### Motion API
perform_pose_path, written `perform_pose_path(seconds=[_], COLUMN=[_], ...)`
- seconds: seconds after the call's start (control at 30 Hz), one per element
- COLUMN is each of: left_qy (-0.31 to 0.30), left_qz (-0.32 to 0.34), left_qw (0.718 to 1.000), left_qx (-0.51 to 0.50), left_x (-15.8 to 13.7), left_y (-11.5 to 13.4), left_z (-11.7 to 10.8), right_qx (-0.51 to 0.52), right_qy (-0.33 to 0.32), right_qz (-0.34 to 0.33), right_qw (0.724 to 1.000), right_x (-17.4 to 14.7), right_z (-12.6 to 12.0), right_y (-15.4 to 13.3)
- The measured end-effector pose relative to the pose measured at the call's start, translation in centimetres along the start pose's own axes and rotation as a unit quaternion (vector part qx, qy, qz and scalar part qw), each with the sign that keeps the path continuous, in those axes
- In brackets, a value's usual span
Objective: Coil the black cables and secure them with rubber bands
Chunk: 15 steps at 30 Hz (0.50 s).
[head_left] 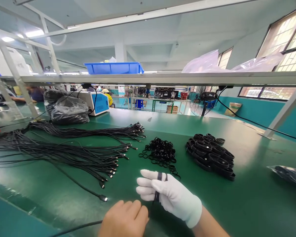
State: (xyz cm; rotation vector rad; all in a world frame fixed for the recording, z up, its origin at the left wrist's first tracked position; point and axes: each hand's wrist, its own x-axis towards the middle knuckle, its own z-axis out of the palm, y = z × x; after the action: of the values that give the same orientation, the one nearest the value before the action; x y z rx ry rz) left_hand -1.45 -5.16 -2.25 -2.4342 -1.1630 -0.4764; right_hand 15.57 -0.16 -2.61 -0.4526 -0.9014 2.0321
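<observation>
My bare left hand (124,219) is closed at the bottom centre, and a black cable (76,227) runs into it from the lower left. Just beside it, my right hand (174,194) wears a white glove. Dark cable loops (159,176) pass around its fingers, which lie straight together with the thumb pressed over them. Behind the hands is a heap of small black rings (162,149). To the left lie two bunches of black cables, a nearer bunch (84,154) and a farther bunch (88,131), plugs pointing right. One cable plug (103,197) sticks out closer to me.
Coiled black cables (212,153) are piled at right on the green table (251,197). A plastic bag (289,174) lies at the right edge. Behind are a black bag (69,110) and a blue-and-white machine (96,102). Overhead, a shelf (162,79) carries a blue tray (113,68).
</observation>
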Motion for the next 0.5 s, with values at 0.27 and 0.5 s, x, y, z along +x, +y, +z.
perform_pose_path(seconds=[0.27, 0.5], left_qy=[-0.207, -0.151], left_qz=[-0.063, -0.182], left_qw=[0.927, 0.82], left_qx=[-0.306, -0.521], left_x=[4.9, 3.2], left_y=[-4.7, -3.7], left_z=[-4.2, 1.0], right_qx=[-0.018, 0.111], right_qy=[-0.176, -0.151], right_qz=[0.2, 0.13], right_qw=[0.964, 0.974], right_x=[-0.8, -0.4], right_z=[-0.2, 1.0], right_y=[2.3, 2.0])
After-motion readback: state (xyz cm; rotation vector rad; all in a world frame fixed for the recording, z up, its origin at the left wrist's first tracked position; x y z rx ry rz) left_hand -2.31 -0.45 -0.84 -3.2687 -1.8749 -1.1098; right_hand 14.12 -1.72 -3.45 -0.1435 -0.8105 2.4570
